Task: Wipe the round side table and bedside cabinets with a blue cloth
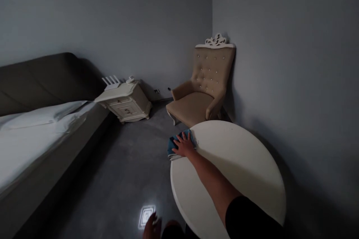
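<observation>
My right hand (184, 145) lies palm down, fingers spread, on a folded blue cloth (173, 143) with a pale edge. The cloth rests on the far left rim of a round white table (238, 142) and sticks out slightly past it. My right arm, in a black sleeve, reaches across the tabletop. At the bottom edge of the view, partly cut off, my left hand (152, 227) hangs low beside the table with its fingers loosely apart. No object shows in it.
A tan tufted armchair (193, 106) stands in the corner just behind the table. To the left are a white nightstand (130, 108) bearing a router (112, 84), and a bed (36, 130). Grey floor (117, 179) separates bed and table. A wall (294, 63) rises on the right.
</observation>
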Available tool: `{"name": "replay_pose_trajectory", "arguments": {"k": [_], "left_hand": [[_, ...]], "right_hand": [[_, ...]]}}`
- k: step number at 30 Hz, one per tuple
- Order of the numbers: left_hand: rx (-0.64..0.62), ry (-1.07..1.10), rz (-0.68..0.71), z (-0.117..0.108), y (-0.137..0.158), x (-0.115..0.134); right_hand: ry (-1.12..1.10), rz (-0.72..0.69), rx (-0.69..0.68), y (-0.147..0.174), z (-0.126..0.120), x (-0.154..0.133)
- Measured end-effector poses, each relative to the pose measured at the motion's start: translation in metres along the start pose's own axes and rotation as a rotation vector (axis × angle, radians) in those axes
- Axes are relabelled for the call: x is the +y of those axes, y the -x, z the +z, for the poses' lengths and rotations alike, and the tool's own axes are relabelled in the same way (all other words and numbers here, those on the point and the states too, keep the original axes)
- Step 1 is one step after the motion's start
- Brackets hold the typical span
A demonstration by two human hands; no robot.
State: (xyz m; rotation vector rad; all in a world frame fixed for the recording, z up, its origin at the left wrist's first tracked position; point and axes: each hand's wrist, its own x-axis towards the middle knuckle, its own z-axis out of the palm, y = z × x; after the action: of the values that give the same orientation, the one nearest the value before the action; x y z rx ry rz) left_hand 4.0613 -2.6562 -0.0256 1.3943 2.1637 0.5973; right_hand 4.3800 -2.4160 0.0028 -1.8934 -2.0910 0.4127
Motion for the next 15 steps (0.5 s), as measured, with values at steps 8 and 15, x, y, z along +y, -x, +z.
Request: {"name": "replay_pose_trajectory", "arguments": {"k": [8, 15], "left_hand": [[-0.198, -0.025, 0.151, 0.087, -0.046, 0.144], [-0.175, -0.161, 0.173, 0.101, -0.042, 0.146]], "right_hand": [[0.198, 0.522, 0.024, 0.103, -0.115, 0.194], [0.357, 0.705, 0.128, 0.235, -0.145, 0.317]]}}
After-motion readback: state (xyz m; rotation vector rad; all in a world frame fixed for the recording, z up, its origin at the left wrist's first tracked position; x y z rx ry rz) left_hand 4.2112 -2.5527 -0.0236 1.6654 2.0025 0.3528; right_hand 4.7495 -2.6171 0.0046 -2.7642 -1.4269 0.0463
